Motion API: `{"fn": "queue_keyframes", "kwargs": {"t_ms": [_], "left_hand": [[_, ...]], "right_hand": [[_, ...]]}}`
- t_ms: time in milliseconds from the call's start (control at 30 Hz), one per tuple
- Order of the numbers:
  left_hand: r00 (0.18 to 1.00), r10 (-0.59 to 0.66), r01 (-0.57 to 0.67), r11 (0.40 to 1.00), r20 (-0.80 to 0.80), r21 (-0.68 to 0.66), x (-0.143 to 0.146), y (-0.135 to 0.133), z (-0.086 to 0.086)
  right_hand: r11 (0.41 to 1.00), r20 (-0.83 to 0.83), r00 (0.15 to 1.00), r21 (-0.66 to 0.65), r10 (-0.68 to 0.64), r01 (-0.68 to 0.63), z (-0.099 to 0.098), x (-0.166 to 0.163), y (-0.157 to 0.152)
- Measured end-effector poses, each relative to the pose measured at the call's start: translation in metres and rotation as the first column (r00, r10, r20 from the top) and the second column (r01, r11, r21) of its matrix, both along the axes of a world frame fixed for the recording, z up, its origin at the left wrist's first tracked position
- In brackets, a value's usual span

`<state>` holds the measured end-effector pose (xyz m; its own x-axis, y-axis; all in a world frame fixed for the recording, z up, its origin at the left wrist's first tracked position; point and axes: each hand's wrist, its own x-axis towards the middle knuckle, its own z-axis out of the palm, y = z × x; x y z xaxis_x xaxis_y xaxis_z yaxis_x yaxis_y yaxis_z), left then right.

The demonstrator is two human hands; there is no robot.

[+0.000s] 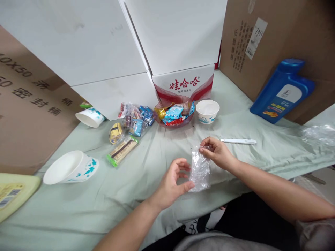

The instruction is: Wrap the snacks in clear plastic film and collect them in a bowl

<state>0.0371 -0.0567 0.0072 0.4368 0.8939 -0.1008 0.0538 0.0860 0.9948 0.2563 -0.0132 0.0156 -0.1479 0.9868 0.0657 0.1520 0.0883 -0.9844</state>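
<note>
**Clear bag in both hands**

Right hand pinches the top edge of a clear crinkled plastic bag above the pale green cloth. Left hand: fingers curled apart, thumb touching the bag. Red-and-white carton reads "娃哈哈". White blue-printed paper bowls: three.

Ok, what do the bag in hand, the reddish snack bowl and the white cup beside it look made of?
Bag: thin clear plastic film, glossy; crinkled and see-through. Snack bowl: probably tinted translucent plastic, glossy; wrappers show through its wall. White cup: likely paper, matte; blue print, rolled rim.
</note>
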Motion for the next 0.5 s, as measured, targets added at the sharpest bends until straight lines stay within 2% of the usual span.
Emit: {"fn": "queue_keyframes", "kwargs": {"t_ms": [67, 167, 233, 333, 400, 500], "left_hand": [[0.998, 0.044, -0.046, 0.997, 0.037, 0.061, -0.003, 0.005, -0.001], [0.991, -0.075, 0.089, 0.989, 0.113, -0.121, -0.001, 0.007, 0.0], [0.992, -0.082, 0.103, 0.965, 0.096, -0.243, 0.002, 0.006, 0.0], [0.986, 0.145, -0.124, 0.966, 0.08, -0.228, 0.006, 0.006, -0.001], [0.951, 0.286, -0.264, 0.948, 0.113, -0.176, 0.008, 0.008, -0.003], [0.916, 0.377, -0.356, 0.922, 0.139, -0.151, 0.009, 0.011, -0.004]], "right_hand": [[1.0, 0.019, 0.999, 0.007, 0.027, -0.027, -0.002, -0.004, -0.003], [0.995, 0.04, 0.995, 0.044, 0.092, -0.094, -0.004, -0.01, -0.009], [0.989, 0.005, 0.992, 0.069, 0.127, -0.127, -0.006, -0.012, -0.011], [0.97, -0.123, 0.962, 0.016, 0.242, -0.242, -0.009, -0.013, -0.013], [0.919, -0.185, 0.91, -0.07, 0.37, -0.387, -0.012, -0.016, -0.015], [0.866, -0.151, 0.879, -0.16, 0.452, -0.473, -0.021, -0.022, -0.02]]}}
